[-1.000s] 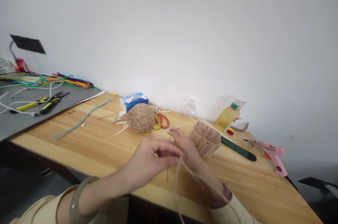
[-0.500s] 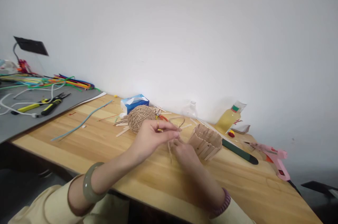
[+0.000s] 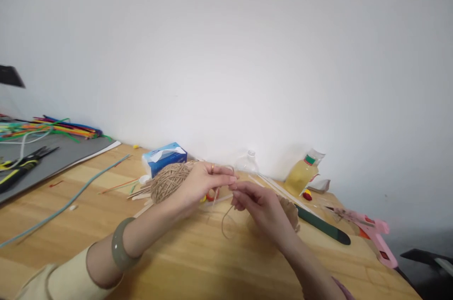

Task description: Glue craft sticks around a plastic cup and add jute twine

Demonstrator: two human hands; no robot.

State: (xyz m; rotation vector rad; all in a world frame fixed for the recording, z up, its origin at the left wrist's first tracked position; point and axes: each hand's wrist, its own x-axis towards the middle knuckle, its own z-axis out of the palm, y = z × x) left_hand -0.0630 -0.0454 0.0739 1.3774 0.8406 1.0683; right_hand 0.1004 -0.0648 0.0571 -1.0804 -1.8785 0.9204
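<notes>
Above the middle of the table, my left hand point(image 3: 207, 179) pinches a thin piece of jute twine point(image 3: 223, 225) between thumb and fingers. My right hand point(image 3: 260, 201) meets it fingertip to fingertip, also closed on the twine, whose loose end curls down below. Left of my hands lies the ball of jute twine point(image 3: 168, 182), partly covered by my left wrist. Behind my right hand stands a small basket made of wooden sticks point(image 3: 290, 212), mostly hidden.
A blue tissue pack point(image 3: 166, 158) and a clear bottle point(image 3: 247, 162) stand by the wall. To the right are a yellow glue bottle point(image 3: 300, 175), a dark green strip point(image 3: 323, 224) and a pink glue gun point(image 3: 375, 234). Pliers point(image 3: 23, 168) and a blue pipe cleaner point(image 3: 78, 196) lie left.
My right hand has turned and risen, now hiding most of the stick basket. The twine loop above my fingers has shrunk and an end hangs in a curve. The view has shifted.
</notes>
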